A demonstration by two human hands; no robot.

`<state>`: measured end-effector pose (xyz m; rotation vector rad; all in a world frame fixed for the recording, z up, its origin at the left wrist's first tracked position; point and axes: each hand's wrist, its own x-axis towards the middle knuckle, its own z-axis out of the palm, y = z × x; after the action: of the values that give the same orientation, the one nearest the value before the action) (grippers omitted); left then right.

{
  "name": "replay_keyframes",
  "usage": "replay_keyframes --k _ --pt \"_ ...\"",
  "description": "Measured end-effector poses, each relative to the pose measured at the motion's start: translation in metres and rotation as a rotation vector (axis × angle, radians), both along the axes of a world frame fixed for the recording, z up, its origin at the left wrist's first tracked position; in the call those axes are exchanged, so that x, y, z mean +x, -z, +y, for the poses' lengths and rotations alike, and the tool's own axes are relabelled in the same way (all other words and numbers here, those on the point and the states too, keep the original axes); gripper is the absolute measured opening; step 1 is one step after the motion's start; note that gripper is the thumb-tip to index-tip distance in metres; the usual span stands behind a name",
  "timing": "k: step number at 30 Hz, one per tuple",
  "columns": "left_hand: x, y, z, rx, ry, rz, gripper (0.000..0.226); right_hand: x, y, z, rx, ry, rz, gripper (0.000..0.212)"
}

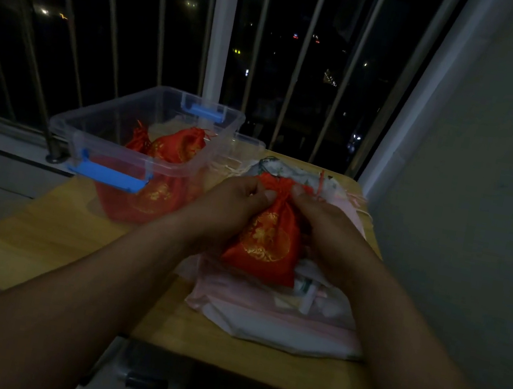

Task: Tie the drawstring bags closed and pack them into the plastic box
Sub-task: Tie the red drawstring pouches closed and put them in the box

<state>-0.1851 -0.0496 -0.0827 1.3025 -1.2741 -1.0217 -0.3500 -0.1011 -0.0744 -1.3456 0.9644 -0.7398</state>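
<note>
Left hand (236, 204) and right hand (318, 225): fingers curled in on both, thumbs and fingertips pinching the gathered neck of a red drawstring bag (265, 243) with a round gold motif. The bag is held just right of the plastic box (102, 114), outside its rim, with its body hanging toward the person. Inside the box, more red bags (176, 147) lie piled against its near wall. Right of the box and beneath the held bag, a heap of pale pink and white bags (272, 312) rests on the yellow worktop (47, 237) that also carries the box.
</note>
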Motion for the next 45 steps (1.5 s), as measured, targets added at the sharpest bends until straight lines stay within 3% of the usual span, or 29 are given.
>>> replay_keyframes --k 4,7,12,17,21,25,32,37,39,42,45 --pt "-0.001 0.002 -0.001 -0.004 -0.055 0.037 0.023 -0.002 0.001 -0.001 -0.006 -0.098 0.020 0.037" --pt "0.000 0.006 -0.004 -0.026 -0.111 -0.003 0.025 -0.002 0.002 -0.001 -0.092 -0.089 0.094 0.053" --pt "-0.002 0.002 -0.003 0.030 0.006 0.167 0.039 -0.004 0.002 -0.006 -0.202 0.043 0.051 0.021" --pt "-0.007 0.003 0.000 0.022 0.026 0.094 0.029 -0.005 -0.001 -0.005 -0.236 0.100 0.015 0.019" --pt "-0.006 0.004 -0.001 -0.049 -0.076 0.059 0.020 -0.006 -0.003 -0.001 -0.151 -0.048 0.012 0.033" --pt "-0.005 0.004 0.000 -0.130 -0.155 0.003 0.011 -0.010 -0.006 -0.001 -0.145 -0.150 0.087 0.031" --pt "0.001 0.011 -0.006 -0.175 -0.233 -0.038 0.009 -0.012 -0.009 0.000 -0.135 -0.217 0.113 0.030" --pt "0.003 0.016 -0.011 -0.183 -0.294 -0.091 0.020 -0.011 -0.012 0.002 -0.109 -0.239 0.096 0.028" --pt "0.004 0.017 -0.010 -0.198 -0.323 -0.067 0.033 -0.009 -0.011 0.001 -0.122 -0.188 0.090 0.019" --pt "0.009 0.019 -0.013 -0.193 -0.381 -0.003 0.043 -0.007 -0.017 -0.010 -0.141 0.068 0.006 0.010" --pt "0.012 0.023 -0.014 -0.203 -0.292 -0.328 0.033 -0.003 -0.035 -0.021 -0.182 0.279 -0.096 0.013"
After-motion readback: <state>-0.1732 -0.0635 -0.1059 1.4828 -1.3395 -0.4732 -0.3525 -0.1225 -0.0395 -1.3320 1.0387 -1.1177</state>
